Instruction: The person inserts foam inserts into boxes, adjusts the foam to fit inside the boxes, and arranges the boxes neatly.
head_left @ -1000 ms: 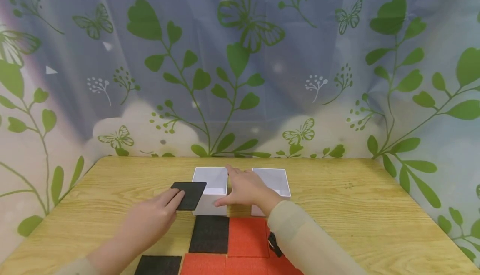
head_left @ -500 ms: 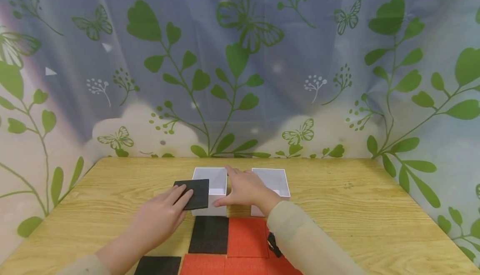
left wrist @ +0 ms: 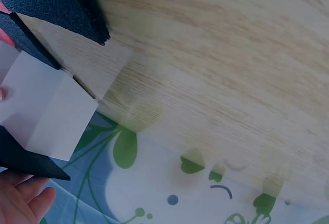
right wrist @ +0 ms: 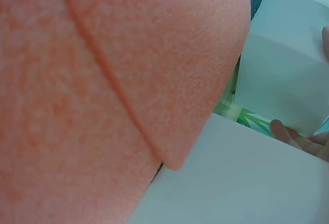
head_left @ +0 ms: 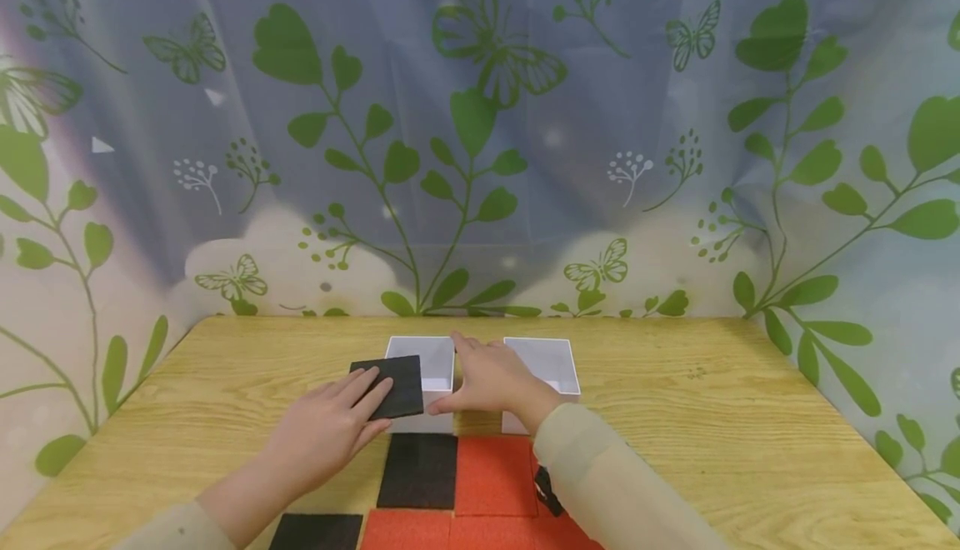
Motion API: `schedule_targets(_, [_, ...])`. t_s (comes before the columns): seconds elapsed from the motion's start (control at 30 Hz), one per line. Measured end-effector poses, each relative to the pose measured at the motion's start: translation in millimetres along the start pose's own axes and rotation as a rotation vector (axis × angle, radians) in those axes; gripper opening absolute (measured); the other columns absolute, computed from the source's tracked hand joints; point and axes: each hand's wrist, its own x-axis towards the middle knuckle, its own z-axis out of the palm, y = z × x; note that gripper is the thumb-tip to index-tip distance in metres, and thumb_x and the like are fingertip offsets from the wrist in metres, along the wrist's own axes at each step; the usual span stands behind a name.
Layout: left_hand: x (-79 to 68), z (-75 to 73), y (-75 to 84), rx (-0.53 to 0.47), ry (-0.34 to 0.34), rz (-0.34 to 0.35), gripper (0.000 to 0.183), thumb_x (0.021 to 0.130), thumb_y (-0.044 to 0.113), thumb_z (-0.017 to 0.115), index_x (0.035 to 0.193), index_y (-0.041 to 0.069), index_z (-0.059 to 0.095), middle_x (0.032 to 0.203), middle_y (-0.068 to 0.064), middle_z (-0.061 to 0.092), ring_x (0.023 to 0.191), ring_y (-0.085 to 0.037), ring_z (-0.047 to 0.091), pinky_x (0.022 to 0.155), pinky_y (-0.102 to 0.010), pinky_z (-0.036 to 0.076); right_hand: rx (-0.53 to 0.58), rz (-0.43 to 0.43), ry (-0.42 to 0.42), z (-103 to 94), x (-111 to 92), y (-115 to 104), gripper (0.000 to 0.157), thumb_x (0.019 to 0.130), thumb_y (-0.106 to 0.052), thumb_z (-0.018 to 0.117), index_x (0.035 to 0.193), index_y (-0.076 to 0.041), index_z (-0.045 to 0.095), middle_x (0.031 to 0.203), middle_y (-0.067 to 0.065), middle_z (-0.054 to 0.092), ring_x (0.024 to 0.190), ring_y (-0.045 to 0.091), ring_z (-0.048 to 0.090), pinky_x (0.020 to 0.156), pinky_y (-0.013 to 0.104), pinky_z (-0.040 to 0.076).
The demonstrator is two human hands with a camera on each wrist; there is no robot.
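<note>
Shifted rightward over the past second, a black square tile (head_left: 407,385) now partly covers the open left white box (head_left: 420,426), pinched in a person's left hand (head_left: 326,421): slightly parted fingers across its top face, thumb at its near edge. Whether it touches the rim, an onlooker cannot tell. Opposite, the right hand (head_left: 487,373) grips the same box, thumb and fingers spread wide around its right side. From the right wrist, fingertips show at the box's far edge while red square tiles (right wrist: 159,44) fill the foreground; the left wrist view reveals an outer side wall that the head view hides.
</note>
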Motion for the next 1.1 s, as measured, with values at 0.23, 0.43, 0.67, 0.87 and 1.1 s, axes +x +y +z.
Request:
schedule_targets(0.23, [2.2, 0.4, 2.5, -0.039, 0.025, -0.031, 0.04, 0.094, 0.039, 0.054, 0.121, 0.012, 0.065, 0.117, -0.015, 0.062, 0.104, -0.033, 0.06, 0.072, -0.041, 0.055, 0.004, 0.005, 0.003, 0.8, 0.0, -0.4, 0.114, 0.067, -0.076, 0.06, 0.149, -0.007, 0.021, 0.145, 0.009, 0.037, 0.127, 0.028, 0.042, 0.107, 0.045, 0.028])
schedule_targets(0.43, [3.5, 0.4, 4.4, -0.07, 0.003, -0.078, 0.042, 0.083, 0.029, 0.07, 0.121, 0.011, 0.065, 0.119, -0.017, 0.061, 0.106, -0.035, 0.059, 0.072, -0.039, 0.055, -0.003, 0.003, -0.001, 2.4, 1.1, 0.2, 0.114, 0.067, -0.077, 0.058, 0.149, -0.007, 0.021, 0.145, 0.009, 0.038, 0.127, 0.027, 0.042, 0.107, 0.046, 0.029])
schedule_targets(0.67, [5.5, 3.2, 5.6, -0.092, -0.009, -0.095, 0.042, 0.085, 0.026, 0.068, 0.123, 0.008, 0.063, 0.12, -0.019, 0.059, 0.107, -0.034, 0.058, 0.074, -0.04, 0.054, 0.005, 0.004, 0.001, 1.3, 0.3, 0.1, 0.114, 0.067, -0.076, 0.059, 0.149, -0.007, 0.02, 0.146, 0.009, 0.036, 0.127, 0.028, 0.042, 0.107, 0.046, 0.028])
schedule_targets(0.87, [8.5, 5.2, 7.0, -0.11, -0.018, -0.103, 0.042, 0.086, 0.025, 0.068, 0.122, 0.005, 0.063, 0.119, -0.021, 0.059, 0.106, -0.034, 0.059, 0.077, -0.04, 0.054, 0.008, -0.004, 0.011, 1.0, -0.3, -0.8, 0.113, 0.068, -0.075, 0.06, 0.148, -0.006, 0.021, 0.146, 0.01, 0.036, 0.126, 0.03, 0.042, 0.107, 0.045, 0.029])
schedule_targets(1.1, [11.3, 8.7, 5.2, -0.124, 0.035, -0.068, 0.051, 0.1, 0.04, 0.034, 0.119, 0.002, 0.063, 0.117, -0.022, 0.059, 0.103, -0.034, 0.06, 0.075, -0.039, 0.054, 0.013, 0.001, -0.001, -0.6, 0.4, -1.6, 0.112, 0.068, -0.073, 0.062, 0.148, -0.006, 0.021, 0.145, 0.01, 0.038, 0.127, 0.027, 0.042, 0.106, 0.044, 0.03])
